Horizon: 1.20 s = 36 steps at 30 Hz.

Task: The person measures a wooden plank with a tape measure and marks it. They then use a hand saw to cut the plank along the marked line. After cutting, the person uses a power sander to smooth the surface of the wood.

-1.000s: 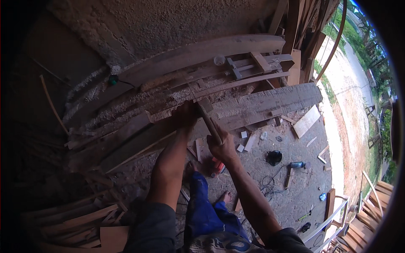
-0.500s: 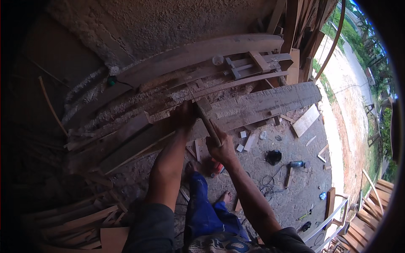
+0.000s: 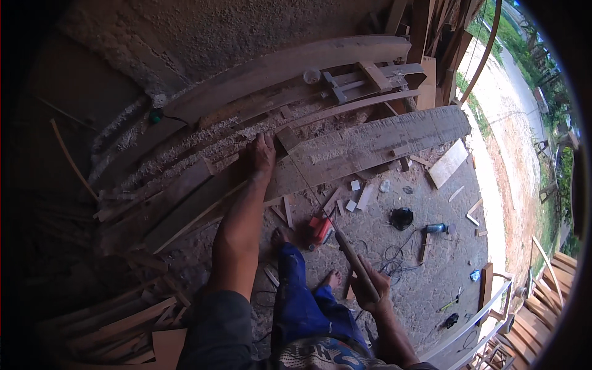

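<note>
In my right hand [image 3: 373, 285] is a pull saw with a long, straight wooden handle [image 3: 354, 262]; my fingers wrap the handle low, near my body. Its thin blade, seen nearly edge-on, runs up and left across a long, thick plank [image 3: 357, 148]. My left hand [image 3: 263, 154] is curled over the end of a wooden board [image 3: 203, 206], just left of the blade's far end. Its fingertips are partly hidden. A small wooden block [image 3: 287, 139] lies right beside that hand, near the blade's tip.
Behind the plank lie shavings, a metal clamp [image 3: 336, 89], a clear cup [image 3: 311, 76] and a curved beam [image 3: 290, 60]. A red power tool [image 3: 319, 233], a blue grinder [image 3: 436, 228] with cord, and offcuts are on the floor near my bare feet. Stacked lumber [image 3: 117, 327] stands lower left.
My right hand has drawn the saw back toward my body, down and to the right, exposing more blade. My left hand stays at about the same place on the board.
</note>
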Motion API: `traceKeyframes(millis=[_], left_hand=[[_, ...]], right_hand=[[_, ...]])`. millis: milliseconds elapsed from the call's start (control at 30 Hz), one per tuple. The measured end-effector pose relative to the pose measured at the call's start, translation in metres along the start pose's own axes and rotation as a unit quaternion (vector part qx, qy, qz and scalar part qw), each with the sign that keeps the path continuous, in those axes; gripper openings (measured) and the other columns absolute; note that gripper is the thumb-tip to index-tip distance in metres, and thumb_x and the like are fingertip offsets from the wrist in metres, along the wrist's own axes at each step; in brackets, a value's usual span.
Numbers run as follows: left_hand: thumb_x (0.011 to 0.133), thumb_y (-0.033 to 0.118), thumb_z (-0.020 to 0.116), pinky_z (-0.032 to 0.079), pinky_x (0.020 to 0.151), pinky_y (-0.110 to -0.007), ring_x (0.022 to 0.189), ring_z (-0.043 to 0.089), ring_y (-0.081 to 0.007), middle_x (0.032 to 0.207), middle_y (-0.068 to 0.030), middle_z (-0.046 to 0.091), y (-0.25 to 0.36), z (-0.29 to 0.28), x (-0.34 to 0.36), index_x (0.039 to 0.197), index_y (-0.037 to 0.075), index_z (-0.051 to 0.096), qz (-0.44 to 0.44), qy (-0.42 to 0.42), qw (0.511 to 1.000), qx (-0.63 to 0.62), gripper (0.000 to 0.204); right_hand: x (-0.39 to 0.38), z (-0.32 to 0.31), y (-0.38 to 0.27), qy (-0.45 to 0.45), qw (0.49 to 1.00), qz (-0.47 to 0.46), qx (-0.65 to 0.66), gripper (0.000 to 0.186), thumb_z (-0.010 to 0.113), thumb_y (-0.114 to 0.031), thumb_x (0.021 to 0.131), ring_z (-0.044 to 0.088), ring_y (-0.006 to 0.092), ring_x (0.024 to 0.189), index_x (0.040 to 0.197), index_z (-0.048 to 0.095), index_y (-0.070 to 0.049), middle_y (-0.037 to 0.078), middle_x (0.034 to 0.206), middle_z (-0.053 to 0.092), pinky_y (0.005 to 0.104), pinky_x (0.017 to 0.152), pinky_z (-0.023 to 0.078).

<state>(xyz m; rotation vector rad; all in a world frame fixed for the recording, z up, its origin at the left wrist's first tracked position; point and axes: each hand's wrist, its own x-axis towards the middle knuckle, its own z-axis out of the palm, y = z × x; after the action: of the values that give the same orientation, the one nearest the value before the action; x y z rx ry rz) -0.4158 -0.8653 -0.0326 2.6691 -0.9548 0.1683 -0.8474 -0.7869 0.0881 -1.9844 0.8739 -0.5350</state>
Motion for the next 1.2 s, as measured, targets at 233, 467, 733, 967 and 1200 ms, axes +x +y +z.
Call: traceKeyframes(millis=[233,467,733,967,1200], left_hand=[[0.104,0.038,0.044,0.051,0.075,-0.052,0.080,0.071,-0.0384,0.085,-0.0172,0.073,0.002,0.011,0.005,0.093,0.011,0.064,0.052,0.036,0.998,0.004,0.035],[0.104,0.036,0.043,0.052,0.075,-0.053,0.079,0.071,-0.0385,0.084,-0.0160,0.073,-0.015,0.015,0.015,0.096,0.013,0.065,0.043,0.021,0.998,0.028,0.033],[0.104,0.036,0.045,0.054,0.071,-0.051,0.077,0.071,-0.0379,0.084,-0.0161,0.073,0.014,0.000,0.004,0.096,0.014,0.065,0.028,-0.029,0.998,0.043,0.032],[0.103,0.037,0.042,0.052,0.073,-0.056,0.084,0.069,-0.0433,0.092,-0.0215,0.072,-0.017,0.015,0.015,0.100,0.010,0.064,0.023,-0.038,0.999,0.006,0.035],[0.104,0.040,0.040,0.052,0.075,-0.057,0.082,0.070,-0.0424,0.088,-0.0208,0.072,0.017,0.006,0.006,0.099,0.010,0.065,0.014,-0.018,1.000,-0.004,0.039]], right_hand=[[0.078,0.038,0.010,-0.023,0.996,0.011,0.088,0.062,0.069,-0.007,0.082,0.076,0.0303,0.076,0.143,0.056,-0.007,0.020,0.093,0.073,0.0347,0.070,0.057],[0.121,0.071,0.026,-0.012,0.992,-0.059,0.108,0.063,0.068,-0.007,0.082,0.074,0.0374,0.081,0.144,0.054,-0.006,0.022,0.092,0.072,0.0390,0.072,0.057],[0.052,0.048,0.051,0.001,0.996,-0.044,0.079,0.065,0.066,-0.007,0.082,0.074,0.0364,0.081,0.145,0.053,-0.007,0.020,0.099,0.072,0.0376,0.072,0.058],[0.108,0.085,0.051,0.001,0.993,-0.067,0.095,0.069,0.069,-0.008,0.080,0.073,0.0378,0.081,0.146,0.052,-0.008,0.022,0.097,0.070,0.0370,0.073,0.057],[-0.018,0.032,0.080,0.008,0.998,-0.057,0.011,0.062,0.069,-0.006,0.080,0.074,0.0300,0.073,0.140,0.056,-0.001,0.019,0.099,0.074,0.0361,0.067,0.058]])
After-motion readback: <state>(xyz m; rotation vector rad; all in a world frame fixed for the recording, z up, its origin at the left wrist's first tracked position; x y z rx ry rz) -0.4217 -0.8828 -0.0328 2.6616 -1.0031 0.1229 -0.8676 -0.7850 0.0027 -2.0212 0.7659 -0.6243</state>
